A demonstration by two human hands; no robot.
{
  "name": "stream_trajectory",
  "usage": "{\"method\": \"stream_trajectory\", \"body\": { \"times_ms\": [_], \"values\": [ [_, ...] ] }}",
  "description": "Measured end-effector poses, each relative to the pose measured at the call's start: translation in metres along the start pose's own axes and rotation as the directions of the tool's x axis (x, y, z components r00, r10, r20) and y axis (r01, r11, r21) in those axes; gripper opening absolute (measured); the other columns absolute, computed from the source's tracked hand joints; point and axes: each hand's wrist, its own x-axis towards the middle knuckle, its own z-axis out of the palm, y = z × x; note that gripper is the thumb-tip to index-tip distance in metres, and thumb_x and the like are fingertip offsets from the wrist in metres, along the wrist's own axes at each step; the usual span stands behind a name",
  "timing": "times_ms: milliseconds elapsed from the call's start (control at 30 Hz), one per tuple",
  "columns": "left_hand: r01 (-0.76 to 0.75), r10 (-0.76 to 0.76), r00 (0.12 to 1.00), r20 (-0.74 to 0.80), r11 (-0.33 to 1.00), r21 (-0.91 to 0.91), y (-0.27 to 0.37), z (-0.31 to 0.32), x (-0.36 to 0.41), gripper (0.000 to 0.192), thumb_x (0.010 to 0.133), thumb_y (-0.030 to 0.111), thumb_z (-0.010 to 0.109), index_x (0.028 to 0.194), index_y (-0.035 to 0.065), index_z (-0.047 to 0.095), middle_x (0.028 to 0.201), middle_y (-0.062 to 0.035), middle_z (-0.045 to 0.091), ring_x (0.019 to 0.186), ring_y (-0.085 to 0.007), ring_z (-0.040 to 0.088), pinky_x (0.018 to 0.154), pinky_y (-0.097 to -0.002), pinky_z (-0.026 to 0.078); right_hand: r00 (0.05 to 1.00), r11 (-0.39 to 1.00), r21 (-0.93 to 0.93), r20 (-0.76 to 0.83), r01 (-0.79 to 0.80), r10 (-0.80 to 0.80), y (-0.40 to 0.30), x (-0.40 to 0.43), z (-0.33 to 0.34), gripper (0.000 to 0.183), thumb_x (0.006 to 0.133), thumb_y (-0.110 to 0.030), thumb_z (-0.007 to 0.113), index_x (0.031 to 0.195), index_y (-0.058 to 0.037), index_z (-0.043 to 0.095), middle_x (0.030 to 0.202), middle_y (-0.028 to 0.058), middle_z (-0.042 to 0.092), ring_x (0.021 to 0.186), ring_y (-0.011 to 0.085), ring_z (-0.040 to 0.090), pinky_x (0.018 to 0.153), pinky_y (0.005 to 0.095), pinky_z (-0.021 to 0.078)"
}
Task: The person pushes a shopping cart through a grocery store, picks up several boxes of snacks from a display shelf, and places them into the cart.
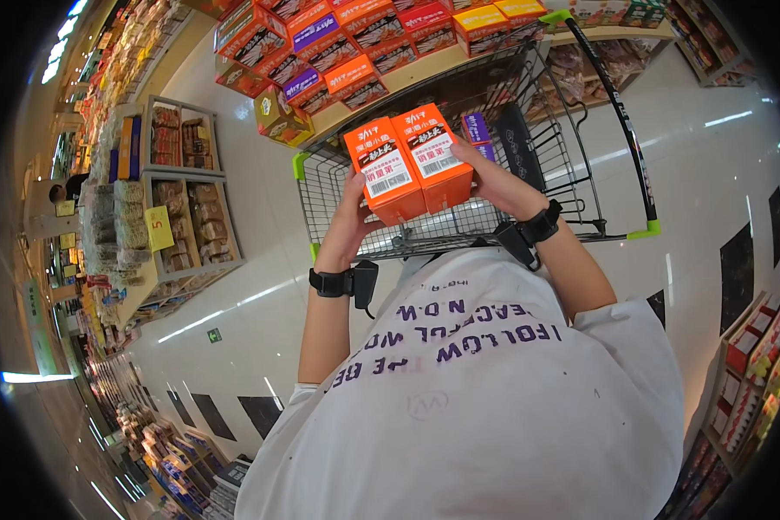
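Note:
Two orange cardboard boxes, the left one (pixel 390 188) and the right one (pixel 443 185), are pressed side by side between my hands above a wire shopping cart (pixel 328 195). My left hand (pixel 353 211) grips the outer side of the left box. Against the outer side of the right box is my right hand (pixel 497 179), its thumb on the top face. Purple boxes (pixel 478 130) lie inside the cart, by a dark panel (pixel 519 146).
Stacked orange, red and purple boxes (pixel 344 39) fill a display beyond the cart. Shelves of packaged food (pixel 195 214) stand at the left, more shelves (pixel 747 377) at the lower right. The cart's handle (pixel 614 110) is at the right. A person (pixel 71 188) is partly visible far left.

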Motion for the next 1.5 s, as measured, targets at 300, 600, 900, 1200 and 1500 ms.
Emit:
{"method": "stream_trajectory", "body": {
  "times_ms": [300,600,900,1200,1500],
  "values": [
    [-0.432,0.44,0.889,-0.129,0.898,0.089,0.01,-0.059,-0.018,0.093,0.085,0.037,0.063,0.156,0.0117,0.008,0.146,-0.022,0.034,0.129,-0.0296,0.046,0.102,-0.0403,0.043,0.725,0.536,-0.751,-0.112,0.386,-0.679,-0.026,0.01,0.058,0.085,0.077,-0.037,0.075,0.147,-0.0101,0.036,0.146,0.0185,0.036,0.129,0.0337,0.044,0.103,0.0411,0.0411],
    [-0.244,0.296,0.861,-0.412,0.954,0.176,0.012,-0.107,-0.016,0.1,0.08,0.032,0.073,0.155,0.0084,0.011,0.141,-0.0206,0.038,0.119,-0.0299,0.053,0.092,-0.0379,0.051,0.612,0.252,-0.96,-0.128,0.12,-0.781,-0.043,0.052,0.139,0.09,0.063,-0.039,0.081,0.142,-0.0142,0.045,0.144,0.0202,0.038,0.125,0.0386,0.045,0.1,0.0483,0.0415],
    [-0.177,0.756,0.579,-0.306,0.483,0.858,0.033,-0.17,-0.024,0.105,0.064,0.025,0.083,0.15,0.005,0.026,0.128,-0.0201,0.047,0.116,-0.0337,0.053,0.096,-0.0402,0.047,0.613,0.202,-0.977,-0.118,0.07,-0.781,-0.011,0.108,0.184,0.094,0.059,-0.039,0.082,0.142,-0.0136,0.044,0.146,0.0161,0.036,0.124,0.0377,0.042,0.094,0.0514,0.0397],
    [-0.423,0.531,0.802,-0.272,0.828,0.369,0.024,-0.254,-0.015,0.106,0.061,0.027,0.083,0.15,0.0075,0.028,0.137,-0.0178,0.042,0.123,-0.0305,0.05,0.095,-0.0426,0.048,0.581,0.268,-0.947,-0.121,0.175,-0.805,-0.002,0.131,0.224,0.092,0.059,-0.033,0.083,0.14,-0.0093,0.046,0.147,0.0187,0.034,0.128,0.0389,0.041,0.1,0.0513,0.0398],
    [-0.806,0.835,0.549,0.036,0.519,0.284,0.018,-0.308,-0.014,0.108,0.058,0.036,0.082,0.148,0.0027,0.032,0.149,-0.0193,0.036,0.132,-0.0308,0.045,0.103,-0.0429,0.041,0.281,-0.133,-0.96,0.202,0.245,-0.938,0.001,0.113,0.244,0.086,0.057,-0.034,0.084,0.134,-0.0125,0.05,0.147,0.0236,0.033,0.131,0.0466,0.038,0.104,0.0563,0.0373]
  ]
}}
